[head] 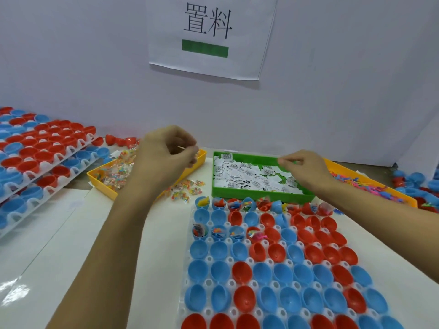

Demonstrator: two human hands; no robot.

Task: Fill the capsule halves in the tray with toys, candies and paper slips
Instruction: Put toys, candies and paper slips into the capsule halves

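Note:
A white tray (209, 283) of red and blue capsule halves lies in front of me. Its far row and part of the third row hold toys and candies; the other halves are empty. My left hand (166, 155) hovers over the yellow candy bin (104, 180), fingers curled around small candy packets. My right hand (306, 168) is above the green bin (256, 194) of white paper slips (247, 176), thumb and forefinger pinched together; what they pinch is too small to tell.
Stacked trays of red and blue capsule halves (35, 150) sit at the left. Loose candy packets (185, 189) lie between the bins. A yellow bin of small toys (370, 186) stands at right, loose capsule halves (413, 184) beyond it. A white wall with a paper sign (209, 36) rises behind.

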